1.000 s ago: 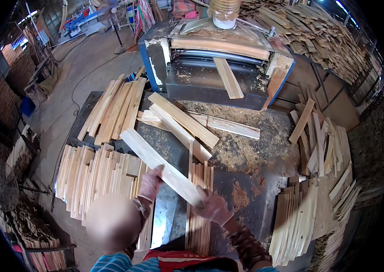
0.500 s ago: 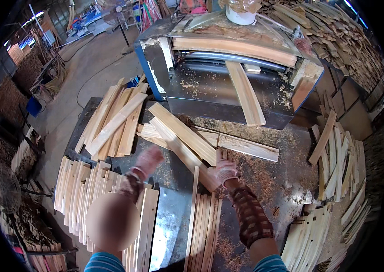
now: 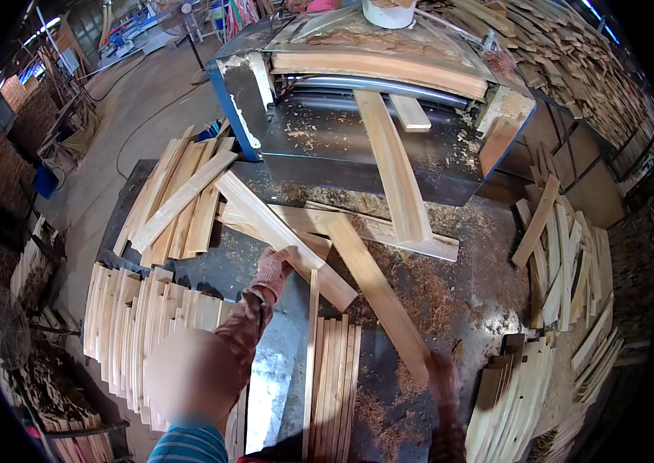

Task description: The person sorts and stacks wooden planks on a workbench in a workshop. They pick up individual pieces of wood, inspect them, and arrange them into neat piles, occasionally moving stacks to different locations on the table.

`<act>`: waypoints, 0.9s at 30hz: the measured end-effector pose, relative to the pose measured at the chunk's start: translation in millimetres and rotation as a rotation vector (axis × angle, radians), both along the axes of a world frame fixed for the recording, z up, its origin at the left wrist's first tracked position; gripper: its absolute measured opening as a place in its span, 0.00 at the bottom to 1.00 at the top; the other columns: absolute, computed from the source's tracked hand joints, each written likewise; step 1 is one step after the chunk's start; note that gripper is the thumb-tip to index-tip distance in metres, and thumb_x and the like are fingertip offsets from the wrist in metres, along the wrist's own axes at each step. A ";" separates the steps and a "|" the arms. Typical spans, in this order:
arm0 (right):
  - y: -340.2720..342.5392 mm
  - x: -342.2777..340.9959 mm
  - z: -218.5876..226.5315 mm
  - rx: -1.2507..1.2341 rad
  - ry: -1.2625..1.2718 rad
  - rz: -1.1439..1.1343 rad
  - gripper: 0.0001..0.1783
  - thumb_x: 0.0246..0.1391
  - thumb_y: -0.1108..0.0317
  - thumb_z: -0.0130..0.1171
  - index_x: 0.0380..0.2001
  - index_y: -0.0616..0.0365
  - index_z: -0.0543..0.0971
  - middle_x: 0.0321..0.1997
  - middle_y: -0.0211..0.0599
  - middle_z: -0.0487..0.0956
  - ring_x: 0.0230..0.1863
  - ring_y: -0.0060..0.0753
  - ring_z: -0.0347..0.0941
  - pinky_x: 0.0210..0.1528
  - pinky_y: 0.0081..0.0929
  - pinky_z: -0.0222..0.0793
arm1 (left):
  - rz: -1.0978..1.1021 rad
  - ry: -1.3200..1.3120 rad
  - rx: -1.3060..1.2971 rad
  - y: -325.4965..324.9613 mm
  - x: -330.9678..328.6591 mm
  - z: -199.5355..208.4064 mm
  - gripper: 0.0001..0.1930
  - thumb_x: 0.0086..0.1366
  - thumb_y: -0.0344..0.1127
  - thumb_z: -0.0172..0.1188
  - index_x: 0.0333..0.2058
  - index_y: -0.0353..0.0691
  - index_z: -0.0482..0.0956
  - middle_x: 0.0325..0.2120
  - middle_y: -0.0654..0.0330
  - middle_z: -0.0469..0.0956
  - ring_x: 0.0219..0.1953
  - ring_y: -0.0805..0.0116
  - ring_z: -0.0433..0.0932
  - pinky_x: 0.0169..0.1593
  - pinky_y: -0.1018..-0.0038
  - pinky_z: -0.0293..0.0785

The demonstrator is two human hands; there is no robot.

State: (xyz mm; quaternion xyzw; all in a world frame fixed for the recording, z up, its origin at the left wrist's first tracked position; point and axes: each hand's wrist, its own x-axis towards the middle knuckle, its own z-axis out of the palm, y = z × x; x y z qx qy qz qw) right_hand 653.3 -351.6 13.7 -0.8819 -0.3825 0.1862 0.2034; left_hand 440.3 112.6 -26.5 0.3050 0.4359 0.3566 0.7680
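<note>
My right hand (image 3: 443, 378), gloved and smeared by motion, grips the near end of a long wooden board (image 3: 381, 289). That board slants over the sawdust-strewn table, its far end beside other boards. At the edge of a second, paler wooden board (image 3: 261, 212), my gloved left hand (image 3: 275, 270) has its fingers closed; the thumb side is partly hidden. Under these two, a few more boards (image 3: 377, 225) lie crosswise. Farther off, a board (image 3: 395, 170) sticks out of the planer (image 3: 373, 62) from beneath its roller, with a shorter piece (image 3: 410, 113) next to it.
Rows of stacked boards (image 3: 134, 332) stand at the near left, with another bundle (image 3: 332, 378) at the near middle. Several boards (image 3: 176, 201) lie at the table's far left. More stacks (image 3: 516, 393) line the right side. A large scrap pile (image 3: 574, 85) rises behind.
My right hand has drawn one board toward me and to the right. My left hand has moved right onto the other board. The board at the planer has come farther out; the view has shifted.
</note>
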 end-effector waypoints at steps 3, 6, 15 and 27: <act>-103.5 -32.4 -66.8 -0.404 -0.074 -0.067 0.34 0.48 0.47 0.65 0.55 0.54 0.74 0.48 0.46 0.77 0.50 0.49 0.74 0.51 0.45 0.71 | 0.027 -0.131 0.062 1.6 -6.7 22.8 0.11 0.63 0.22 0.56 0.45 0.37 0.74 0.39 0.56 0.81 0.39 0.62 0.83 0.41 0.65 0.84; -75.1 -85.5 5.5 -0.315 -0.209 -0.147 0.44 0.41 0.43 0.69 0.59 0.54 0.70 0.51 0.46 0.74 0.52 0.53 0.72 0.51 0.49 0.71 | 0.044 -0.182 0.148 -3.7 -7.8 69.2 0.11 0.62 0.20 0.55 0.44 0.36 0.75 0.38 0.57 0.81 0.39 0.64 0.82 0.44 0.66 0.83; -57.7 -64.0 -15.4 -0.429 -0.081 -0.382 0.44 0.40 0.47 0.67 0.59 0.55 0.66 0.50 0.44 0.73 0.50 0.50 0.74 0.49 0.46 0.74 | -0.068 -0.159 0.460 0.0 -26.0 157.6 0.12 0.58 0.20 0.60 0.42 0.34 0.78 0.35 0.59 0.81 0.37 0.69 0.80 0.43 0.75 0.78; -308.6 -64.3 8.5 -0.699 -0.345 -0.761 0.18 0.55 0.56 0.58 0.45 0.53 0.77 0.43 0.45 0.80 0.45 0.46 0.77 0.43 0.37 0.76 | -0.602 1.186 1.110 -249.3 -202.7 7.3 0.19 0.65 0.47 0.58 0.49 0.42 0.77 0.33 0.53 0.81 0.33 0.54 0.81 0.35 0.60 0.77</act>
